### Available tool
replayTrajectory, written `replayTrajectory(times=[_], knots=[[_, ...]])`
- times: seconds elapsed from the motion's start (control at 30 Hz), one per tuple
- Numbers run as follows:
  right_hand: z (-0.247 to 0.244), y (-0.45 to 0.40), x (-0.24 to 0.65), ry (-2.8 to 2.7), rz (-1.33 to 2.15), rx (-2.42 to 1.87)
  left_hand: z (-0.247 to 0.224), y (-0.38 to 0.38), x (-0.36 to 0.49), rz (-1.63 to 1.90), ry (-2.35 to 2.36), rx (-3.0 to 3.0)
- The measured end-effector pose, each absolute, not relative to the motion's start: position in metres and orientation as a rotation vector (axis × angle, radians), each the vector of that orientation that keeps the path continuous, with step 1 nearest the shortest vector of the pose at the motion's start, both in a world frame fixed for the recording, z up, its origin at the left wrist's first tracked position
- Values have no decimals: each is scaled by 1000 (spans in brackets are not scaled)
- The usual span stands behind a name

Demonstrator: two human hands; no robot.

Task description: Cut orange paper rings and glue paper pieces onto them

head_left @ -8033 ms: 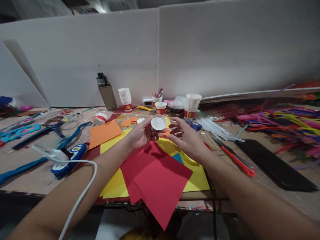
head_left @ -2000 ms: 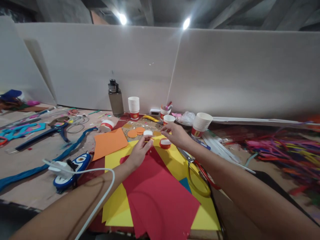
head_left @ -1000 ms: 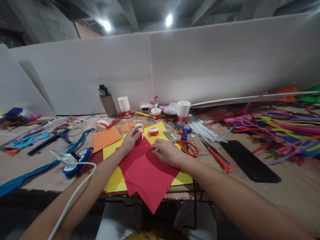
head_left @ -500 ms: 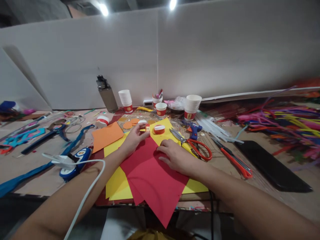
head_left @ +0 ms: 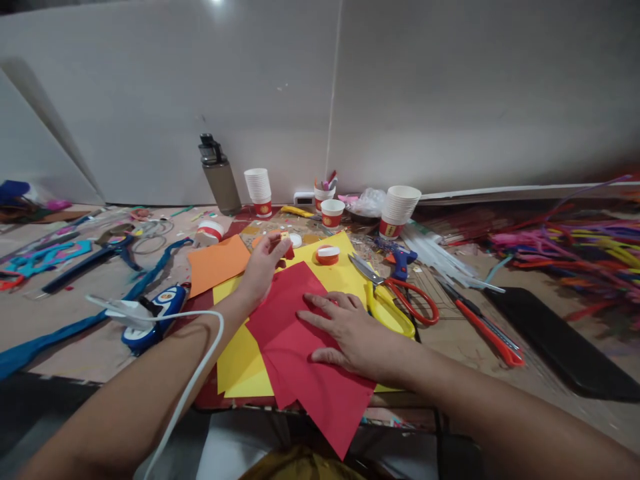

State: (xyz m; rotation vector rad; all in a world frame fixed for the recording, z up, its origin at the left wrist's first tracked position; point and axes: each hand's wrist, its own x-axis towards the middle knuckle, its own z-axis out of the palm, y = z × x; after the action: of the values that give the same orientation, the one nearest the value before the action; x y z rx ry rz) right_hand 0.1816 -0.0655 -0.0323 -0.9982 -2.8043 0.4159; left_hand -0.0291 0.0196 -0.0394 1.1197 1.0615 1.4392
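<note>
My left hand (head_left: 265, 267) is closed in a pinch on a small red-and-cream piece (head_left: 289, 248), too small to identify fully, above the top of the red paper. My right hand (head_left: 343, 330) lies flat with fingers apart on the red paper (head_left: 325, 407), which rests over yellow sheets (head_left: 240, 373). Just beyond the red paper, a short cut-down paper cup (head_left: 327, 255) sits on the yellow. A small white round piece (head_left: 295, 240) is close to my left fingertips. Orange paper (head_left: 219, 265) lies left of my left hand. Scissors with red handles (head_left: 413, 303) lie right of the papers.
Stacked paper cups (head_left: 259, 193) and another stack (head_left: 399, 212) stand at the back, with a bottle (head_left: 221, 180) further left. A blue glue gun (head_left: 401, 261), a red cutter knife (head_left: 490, 333) and a black phone-like slab (head_left: 560, 343) lie right. A white cable (head_left: 200, 367) crosses my left forearm.
My left hand has drawn slightly left with the small piece, lifting it. The right hand has spread its fingers flat across the red paper. The view has tilted down a little.
</note>
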Motion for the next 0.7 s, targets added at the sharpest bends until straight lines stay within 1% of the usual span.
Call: replayTrajectory(times=[0.07,0.2,0.3,0.47,0.57,0.7], knots=[[-36,-64,178,-2784,364,-1036,-45,19,-26,1391,1080,1127],[-36,-60,175,-2679,354,-1052,-49,13,-18,1340,955,1173],[-34,-53,178,-2436,477,-1096,-47,5,-13,1299,898,1234],[-37,-44,184,-1889,822,-1110,-42,-7,-5,1232,808,1352],[-39,-42,184,-1774,933,-1056,-40,-11,-2,1167,783,1416],[-35,-41,184,-1773,967,-1035,-42,-13,0,1087,843,1494]])
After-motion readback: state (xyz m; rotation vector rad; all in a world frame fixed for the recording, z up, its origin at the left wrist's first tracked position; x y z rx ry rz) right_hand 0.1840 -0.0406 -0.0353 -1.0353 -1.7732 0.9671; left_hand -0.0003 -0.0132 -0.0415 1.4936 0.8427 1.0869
